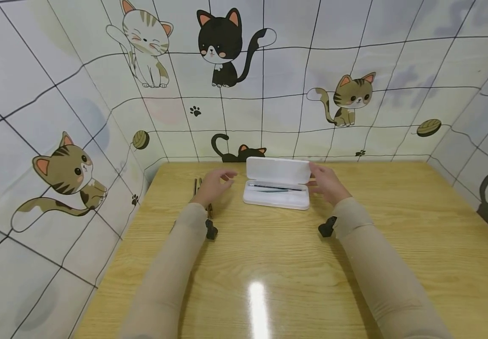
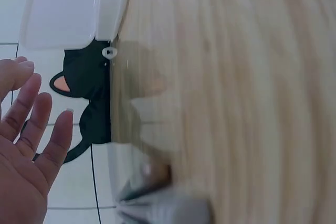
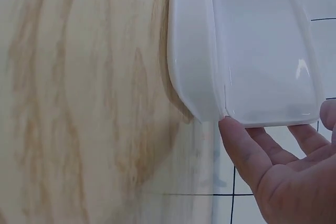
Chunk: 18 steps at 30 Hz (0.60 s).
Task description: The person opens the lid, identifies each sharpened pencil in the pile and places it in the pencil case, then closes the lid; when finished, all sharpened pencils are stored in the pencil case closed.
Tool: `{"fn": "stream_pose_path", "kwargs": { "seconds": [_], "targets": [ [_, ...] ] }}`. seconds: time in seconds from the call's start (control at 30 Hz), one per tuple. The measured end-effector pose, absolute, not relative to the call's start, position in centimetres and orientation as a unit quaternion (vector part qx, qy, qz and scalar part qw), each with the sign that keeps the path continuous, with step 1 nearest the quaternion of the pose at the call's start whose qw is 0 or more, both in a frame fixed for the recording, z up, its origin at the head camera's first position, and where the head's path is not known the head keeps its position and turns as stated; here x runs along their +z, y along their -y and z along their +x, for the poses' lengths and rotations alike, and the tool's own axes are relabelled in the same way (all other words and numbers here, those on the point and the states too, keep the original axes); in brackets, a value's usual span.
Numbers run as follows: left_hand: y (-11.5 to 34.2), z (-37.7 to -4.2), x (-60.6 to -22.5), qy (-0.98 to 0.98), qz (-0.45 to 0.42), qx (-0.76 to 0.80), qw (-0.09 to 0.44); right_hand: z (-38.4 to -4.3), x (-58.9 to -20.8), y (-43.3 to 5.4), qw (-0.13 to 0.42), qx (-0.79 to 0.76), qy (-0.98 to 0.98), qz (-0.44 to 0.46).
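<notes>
Head view is bright and evenly lit, apparently from overhead, with a blown-out white streak on the table (image 1: 290,254) nearer the wearer than left hand (image 1: 213,189) and right hand (image 1: 328,183), soft shadows inside the sleeves (image 1: 159,282), stretching toward frame edges. Left wrist view is dim and hazy, grain soft, a grey-and-dark shape (image 2: 181,208) beside the left hand smeared. Right wrist view is clearer: small glint on the lid (image 3: 268,40) just above the right hand's fingers (image 3: 244,148).

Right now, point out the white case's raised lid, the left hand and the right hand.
Raised lid (image 1: 277,171), head view: middle of its inner face.
Left hand (image 1: 213,186), head view: middle of the hand.
Right hand (image 1: 328,183), head view: middle of the hand.
</notes>
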State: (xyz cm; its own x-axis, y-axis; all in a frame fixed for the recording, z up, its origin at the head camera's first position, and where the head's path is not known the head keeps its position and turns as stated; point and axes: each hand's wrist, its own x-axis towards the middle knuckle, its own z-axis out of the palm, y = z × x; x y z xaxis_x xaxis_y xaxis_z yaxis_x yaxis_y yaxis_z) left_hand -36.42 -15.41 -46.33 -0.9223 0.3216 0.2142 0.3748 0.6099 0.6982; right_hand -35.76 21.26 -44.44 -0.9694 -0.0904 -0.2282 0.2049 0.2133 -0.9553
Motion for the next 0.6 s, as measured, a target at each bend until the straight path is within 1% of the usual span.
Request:
{"fn": "stream_pose_path", "kwargs": {
  "seconds": [0.17,0.37,0.6],
  "targets": [
    [16.9,-36.3,-46.5,0.893,-0.203,-0.398,0.060,-35.7,-43.8,-21.0,0.130,-0.627,-0.766,0.051],
    [18.1,-36.3,-46.9,0.889,-0.200,-0.405,0.072,-35.5,-43.2,-20.4,0.146,-0.650,-0.741,0.080],
    [19.0,-35.8,-46.5,0.889,-0.174,-0.418,0.072,-35.7,-43.5,-19.9,0.132,-0.671,-0.724,0.093]
  ]
}}
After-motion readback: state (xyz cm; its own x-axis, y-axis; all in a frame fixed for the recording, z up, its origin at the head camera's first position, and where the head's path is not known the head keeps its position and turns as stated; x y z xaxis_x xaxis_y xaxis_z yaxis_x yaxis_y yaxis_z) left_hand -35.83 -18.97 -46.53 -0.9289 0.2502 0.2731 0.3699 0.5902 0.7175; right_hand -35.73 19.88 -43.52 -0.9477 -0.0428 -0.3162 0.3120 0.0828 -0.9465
